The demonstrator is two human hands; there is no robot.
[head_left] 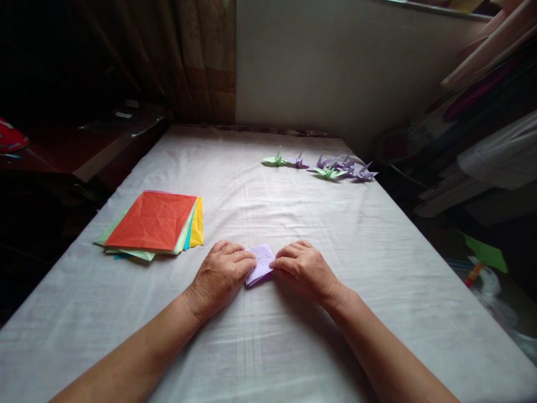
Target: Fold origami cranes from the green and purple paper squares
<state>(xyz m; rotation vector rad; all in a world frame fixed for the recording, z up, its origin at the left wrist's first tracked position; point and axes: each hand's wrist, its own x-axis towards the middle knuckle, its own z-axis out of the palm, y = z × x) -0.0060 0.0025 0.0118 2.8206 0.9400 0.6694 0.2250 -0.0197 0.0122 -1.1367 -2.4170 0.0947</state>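
A small folded sheet of lilac origami paper (260,263) lies on the cloth-covered table, several layers thick at its lower edge. My left hand (224,271) holds its left side, the fingers curled together over the paper. On the right, my right hand (305,270) pinches the right corner between thumb and fingers. The undersides of both hands are hidden.
A stack of coloured paper squares with a red sheet (153,221) on top lies at the left. Several folded paper cranes (327,171), green and lilac, stand at the back right. A white cloth (235,347) covers the table. Hanging clothes (503,151) are beyond the right edge.
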